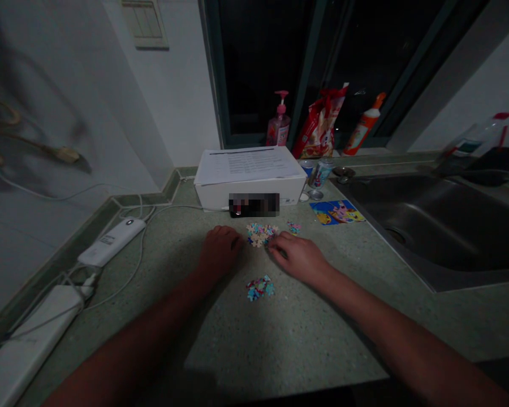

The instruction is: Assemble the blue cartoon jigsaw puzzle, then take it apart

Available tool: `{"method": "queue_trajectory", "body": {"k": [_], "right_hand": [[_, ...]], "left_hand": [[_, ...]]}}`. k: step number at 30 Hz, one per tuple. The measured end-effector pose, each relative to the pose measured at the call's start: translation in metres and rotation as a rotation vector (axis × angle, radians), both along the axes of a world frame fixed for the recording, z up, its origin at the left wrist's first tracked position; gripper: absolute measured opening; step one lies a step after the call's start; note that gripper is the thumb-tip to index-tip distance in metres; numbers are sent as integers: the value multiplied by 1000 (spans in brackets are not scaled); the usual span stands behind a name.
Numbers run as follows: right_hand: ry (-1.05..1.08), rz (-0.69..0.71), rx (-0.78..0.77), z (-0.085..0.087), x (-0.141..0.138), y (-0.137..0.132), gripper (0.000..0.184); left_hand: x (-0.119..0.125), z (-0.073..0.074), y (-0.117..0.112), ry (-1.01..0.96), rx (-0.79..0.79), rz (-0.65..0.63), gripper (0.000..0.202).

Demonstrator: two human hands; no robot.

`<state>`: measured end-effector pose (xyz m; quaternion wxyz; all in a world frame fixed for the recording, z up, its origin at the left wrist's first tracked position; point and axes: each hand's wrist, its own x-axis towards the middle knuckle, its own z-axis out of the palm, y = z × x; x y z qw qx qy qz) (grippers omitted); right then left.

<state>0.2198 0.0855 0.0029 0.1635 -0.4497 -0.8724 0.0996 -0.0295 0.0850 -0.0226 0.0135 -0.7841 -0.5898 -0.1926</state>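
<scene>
A heap of small jigsaw puzzle pieces, many with their pale backs up, lies between my hands on the speckled green countertop. My left hand rests just left of the heap, fingers curled; what they hold, if anything, is hidden. At the heap's right edge, my right hand has thumb and fingers bent together among the pieces; I cannot tell whether a piece is pinched there. Nearer to me sits a second small pile of colourful puzzle pieces. A third little cluster of pieces lies beyond my right hand.
Behind the heap, a phone with a blurred screen leans on a white box. A colourful picture card and a can are by the metal sink. Left are a white power bank-like device, cables and a power strip.
</scene>
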Motion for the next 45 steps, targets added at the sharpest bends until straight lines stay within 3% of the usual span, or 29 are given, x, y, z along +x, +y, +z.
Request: {"method": "queue_trajectory", "body": {"k": [3,7,11,17,27,33,38,45], "right_hand": [[89,45,-26,-1,-5,-5,17],[207,56,-25,-1,-9,-11,24],[255,89,-1,-1,-10,-12,12],[272,129,18,-2,-8,-10,6],[193,262,316,-4,3,-7,23],[274,210,281,-1,-1,-9,19],[313,155,219,0,-2,-10,15],[314,163,266,-3,-1,-8,19]], "left_hand": [[1,2,-3,-48,58,-32,20],[10,1,-13,-130,155,-214,21],[19,2,-24,-238,248,-332,18],[20,5,-28,-295,242,-409,16],[22,-2,-30,-559,-46,-271,18],[21,-1,-29,-641,40,-223,14],[22,2,-34,-585,195,-278,13],[23,5,-35,-715,66,-249,14]]}}
